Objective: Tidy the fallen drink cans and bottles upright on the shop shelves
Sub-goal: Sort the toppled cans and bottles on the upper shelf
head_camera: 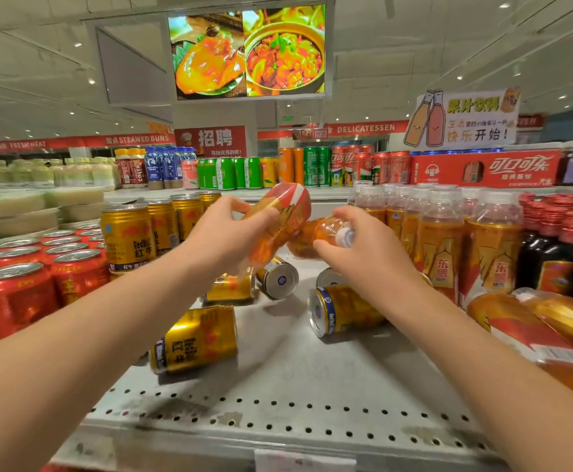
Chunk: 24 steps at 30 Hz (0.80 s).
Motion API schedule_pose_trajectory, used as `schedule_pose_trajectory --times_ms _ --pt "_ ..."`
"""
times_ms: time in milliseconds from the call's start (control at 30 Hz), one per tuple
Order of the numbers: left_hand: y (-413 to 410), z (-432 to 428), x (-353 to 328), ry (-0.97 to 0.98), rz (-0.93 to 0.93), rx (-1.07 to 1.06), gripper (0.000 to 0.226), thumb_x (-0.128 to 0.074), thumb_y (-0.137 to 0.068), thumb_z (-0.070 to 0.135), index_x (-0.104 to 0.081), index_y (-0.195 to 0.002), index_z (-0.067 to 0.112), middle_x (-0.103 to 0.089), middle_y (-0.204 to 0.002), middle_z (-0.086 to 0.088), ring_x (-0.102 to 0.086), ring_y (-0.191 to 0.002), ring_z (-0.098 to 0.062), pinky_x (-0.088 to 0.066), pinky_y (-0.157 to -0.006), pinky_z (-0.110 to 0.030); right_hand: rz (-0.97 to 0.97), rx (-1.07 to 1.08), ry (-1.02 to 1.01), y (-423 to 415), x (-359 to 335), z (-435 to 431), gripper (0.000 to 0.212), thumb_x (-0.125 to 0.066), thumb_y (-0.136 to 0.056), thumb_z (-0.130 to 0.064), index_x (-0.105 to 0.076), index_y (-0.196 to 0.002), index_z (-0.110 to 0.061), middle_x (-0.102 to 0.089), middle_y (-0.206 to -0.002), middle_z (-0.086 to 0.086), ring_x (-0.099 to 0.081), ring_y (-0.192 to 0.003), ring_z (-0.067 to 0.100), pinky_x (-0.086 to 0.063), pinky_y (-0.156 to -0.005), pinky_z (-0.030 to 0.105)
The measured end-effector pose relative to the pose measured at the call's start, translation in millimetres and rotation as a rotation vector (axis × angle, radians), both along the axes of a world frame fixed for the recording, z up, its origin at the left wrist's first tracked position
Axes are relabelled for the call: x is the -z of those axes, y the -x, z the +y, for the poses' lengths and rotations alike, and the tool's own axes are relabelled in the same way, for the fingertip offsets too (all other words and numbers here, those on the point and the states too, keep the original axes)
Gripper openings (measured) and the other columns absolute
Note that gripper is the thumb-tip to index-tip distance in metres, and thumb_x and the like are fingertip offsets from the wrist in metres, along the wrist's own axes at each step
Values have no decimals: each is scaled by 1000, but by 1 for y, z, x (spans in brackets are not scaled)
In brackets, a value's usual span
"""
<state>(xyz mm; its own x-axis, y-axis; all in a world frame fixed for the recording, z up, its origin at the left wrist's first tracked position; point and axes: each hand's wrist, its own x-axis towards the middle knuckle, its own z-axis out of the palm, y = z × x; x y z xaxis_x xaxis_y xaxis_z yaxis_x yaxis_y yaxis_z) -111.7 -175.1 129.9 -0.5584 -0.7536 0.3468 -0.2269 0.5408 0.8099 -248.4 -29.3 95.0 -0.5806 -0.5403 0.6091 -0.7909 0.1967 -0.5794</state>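
The bottle [280,212] in the grip of the left hand [225,233] was blurred, its label unreadable and its lower end lost in a smear below the palm. Just right of that grip, the second bottle [307,241], pinched at the neck by the right hand [363,245], had its base hidden behind the first. Below the right grip, a fallen can [327,277] showed only its end, the wrist covering the rest. Well right of both grips, two lying bottles [533,335] ran off the frame's edge. Nearer than the grips, a price tag [303,461] was cut by the bottom edge, its print too blurred to read.
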Motion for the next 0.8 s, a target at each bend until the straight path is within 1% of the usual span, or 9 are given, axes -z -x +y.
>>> schedule_pose_trajectory --times_ms 67,167,333,400,500,600,667,733,800 --pt "-13 20 5 -30 7 27 50 -67 -87 61 -53 -123 28 -70 -107 -1 -73 -85 -19 -62 -61 -36 10 6 15 -9 6 22 64 -69 -91 -37 -44 -148 -24 -56 -140 -3 -54 -117 12 -41 -80 18" --pt "-29 49 12 -89 29 75 54 -69 -85 61 -54 -124 28 -71 -111 -4 -74 -90 -23 -62 -80 -47 24 4 30 -25 16 55 65 -69 -91 -39 -42 -149 -26 -53 -143 -3 -51 -126 14 -45 -97 29" --pt "-49 79 16 -119 86 131 53 -70 -81 65 -56 -122 34 -72 -105 5 -74 -85 -14 -63 -73 -40 95 29 81 -48 24 96 62 -69 -92 -44 -43 -147 -34 -51 -139 -14 -44 -101 -11 -32 -75 3" --pt "-55 87 19 -138 97 164 53 -70 -81 65 -56 -122 35 -72 -106 4 -75 -86 -15 -63 -74 -40 87 42 98 -59 28 110 62 -68 -92 -45 -41 -147 -37 -49 -139 -18 -42 -101 -14 -32 -73 3" --pt "-63 92 25 -164 90 212 52 -71 -79 67 -58 -120 38 -74 -108 1 -76 -87 -19 -63 -77 -46 88 104 132 -72 33 131 62 -68 -92 -45 -42 -148 -37 -49 -142 -16 -43 -113 -8 -31 -82 6" --pt "-70 92 33 -162 64 256 47 -74 -77 67 -62 -113 40 -76 -101 1 -77 -80 -19 -63 -78 -50 86 177 182 -84 40 149 60 -67 -92 -46 -42 -146 -41 -48 -134 -24 -42 -102 -25 -31 -77 4" --pt "-73 92 39 -128 -1 271 43 -75 -75 68 -63 -107 43 -73 -98 4 -76 -75 -13 -64 -73 -43 93 223 198 -94 46 159 60 -67 -91 -48 -42 -145 -44 -46 -128 -29 -37 -101 -31 -34 -71 5" --pt "-73 94 44 -88 -67 294 40 -74 -76 67 -63 -105 41 -72 -93 5 -74 -66 -7 -64 -66 -36 111 247 203 -104 53 169 58 -68 -90 -46 -43 -142 -46 -48 -118 -37 -42 -101 -25 -40 -65 5" --pt "-69 98 50 -76 -116 326 40 -76 -77 64 -63 -106 39 -74 -88 5 -74 -65 -7 -64 -72 -40 109 262 197 -113 60 176 58 -69 -90 -45 -43 -141 -48 -46 -113 -44 -46 -100 -17 -39 -72 0"
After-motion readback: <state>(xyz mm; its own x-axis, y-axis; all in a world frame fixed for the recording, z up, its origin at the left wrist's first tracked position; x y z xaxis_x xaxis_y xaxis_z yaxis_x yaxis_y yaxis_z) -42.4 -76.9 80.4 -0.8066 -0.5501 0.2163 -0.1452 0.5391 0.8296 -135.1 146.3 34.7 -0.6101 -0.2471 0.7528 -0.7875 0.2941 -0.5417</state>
